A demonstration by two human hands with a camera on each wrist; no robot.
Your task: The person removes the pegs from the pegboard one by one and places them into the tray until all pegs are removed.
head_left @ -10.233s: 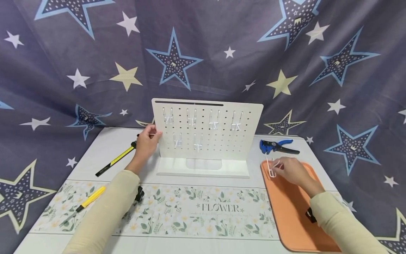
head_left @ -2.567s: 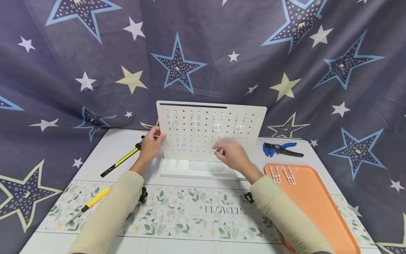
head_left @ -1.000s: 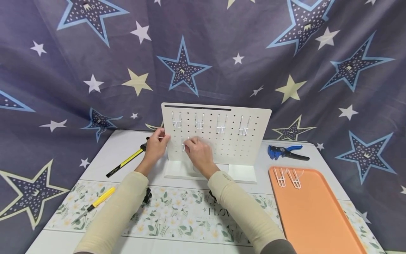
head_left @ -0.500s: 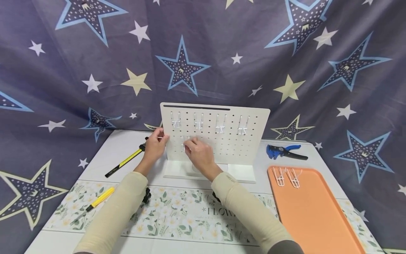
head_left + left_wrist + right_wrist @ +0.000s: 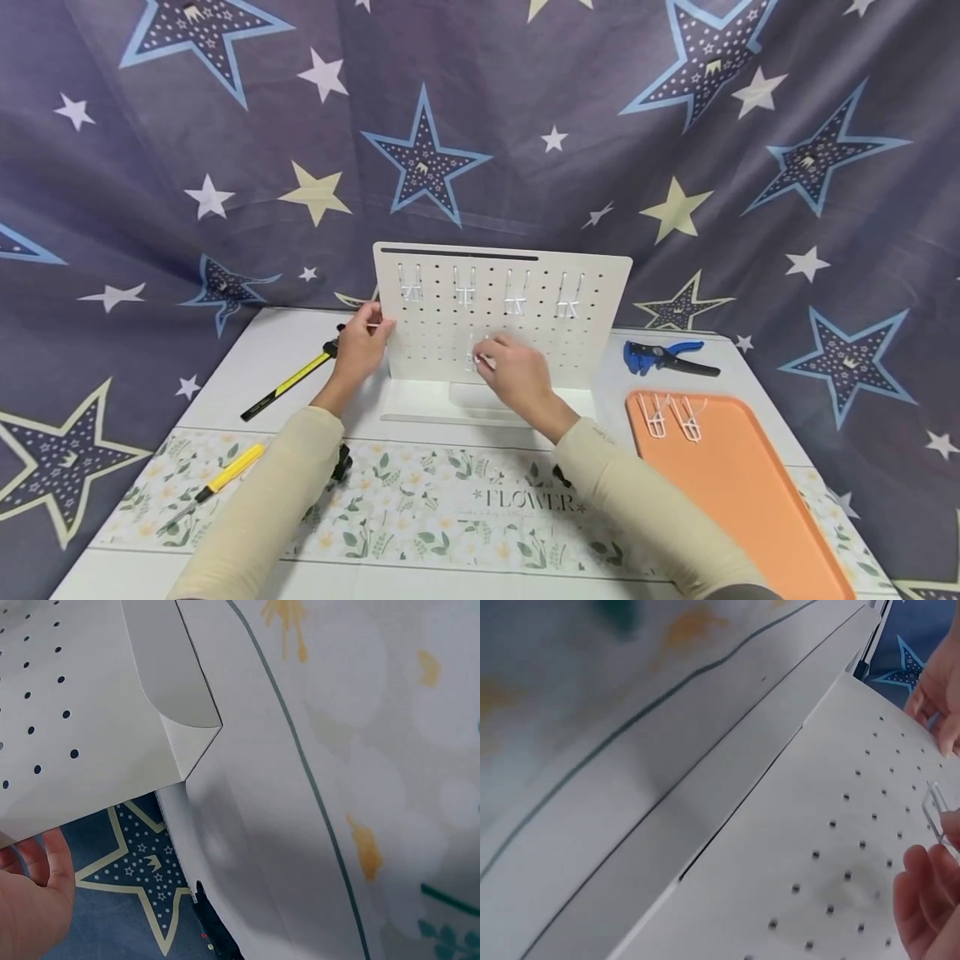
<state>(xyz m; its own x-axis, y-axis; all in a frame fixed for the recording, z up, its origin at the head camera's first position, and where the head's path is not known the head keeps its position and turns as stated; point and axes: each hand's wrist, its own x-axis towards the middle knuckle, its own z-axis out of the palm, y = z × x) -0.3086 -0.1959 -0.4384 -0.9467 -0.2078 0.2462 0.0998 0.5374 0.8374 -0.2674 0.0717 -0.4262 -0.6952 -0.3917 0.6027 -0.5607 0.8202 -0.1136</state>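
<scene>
A white pegboard stands upright on its base, with several white wire hooks in its upper rows. My left hand grips its left edge, thumb in front and fingers partly hidden behind. In front of the lower middle of the board, my right hand pinches another white wire hook between thumb and fingers. That hook seems off the board, close to its face; the head view partly hides it. Two more white hooks lie at the far end of the orange tray.
Blue and black pliers lie right of the board. To the left are a long black and yellow tool and a yellow-handled screwdriver. A floral cloth band crosses the table; a star-patterned curtain hangs behind.
My right hand has pulled the lower-left hook from the board and moved right with it. Earlier, two hooks sat in the lower rows. The left hand keeps its grip.
</scene>
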